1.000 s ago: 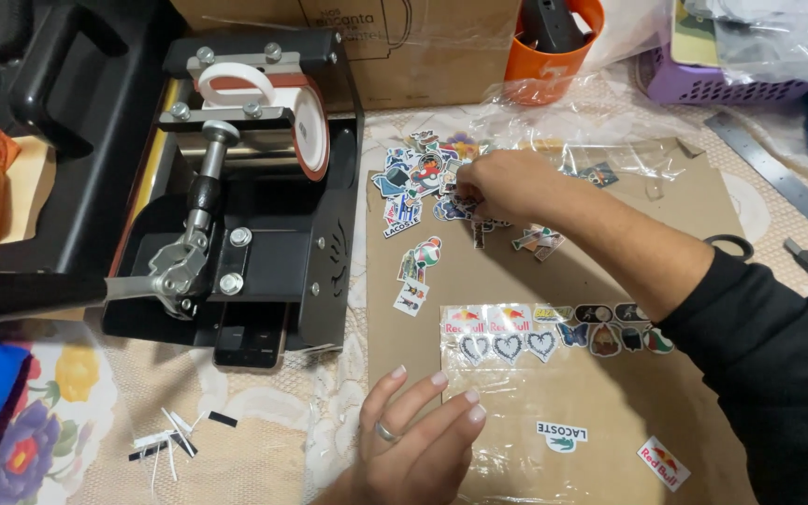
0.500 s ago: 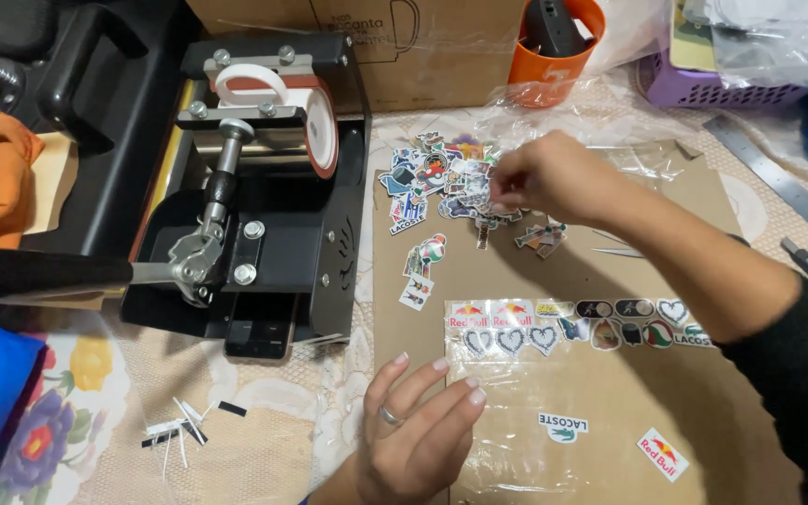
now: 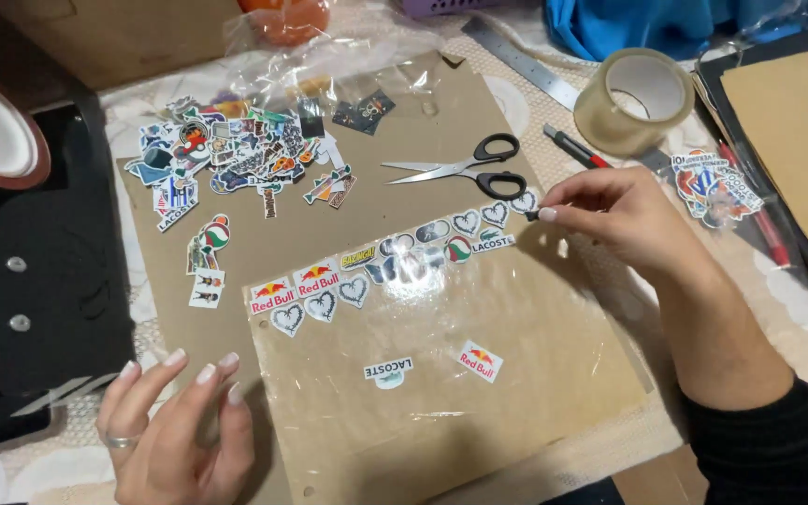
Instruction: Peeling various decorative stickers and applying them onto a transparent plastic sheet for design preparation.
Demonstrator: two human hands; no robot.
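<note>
Right hand point(image 3: 624, 217) — thumb and forefinger pinched on a small dark sticker point(image 3: 532, 214), held at the right end of the sticker row, just above the clear plastic sheet point(image 3: 479, 309). Whether the sticker already touches the sheet cannot be told.

Left hand point(image 3: 175, 425) — grasping nothing, fingers spread and relaxed, a ring on one finger; fingertips rest at the lower left corner of the brown card point(image 3: 236, 243), just beside the sheet's edge.

Clear plastic sheet: lies flat on the brown card, glare near its upper middle. Along its upper edge runs a slanting sticker row point(image 3: 390, 262) of heart shapes, small red-and-yellow labels, ovals and a round ball design. Two loose stickers sit lower on the sheet, well apart from the row: a white-and-green one point(image 3: 388, 371) and a red-and-yellow one point(image 3: 479, 361).

Sticker pile point(image 3: 226, 154): mixed colours, heaped on the upper left of the card; a few strays point(image 3: 208, 257) lie below it.

Scissors point(image 3: 465, 168): black handles, blades shut and pointing left, on the card above the row, near the right hand.

Tape roll point(image 3: 633, 98): clear packing tape, standing on its side at the upper right. A metal ruler point(image 3: 521, 61) lies slantwise beside it; a small utility knife point(image 3: 574, 148) lies between tape and scissors.

Black press machine point(image 3: 39, 281): at the left edge, partly cut off.
</note>
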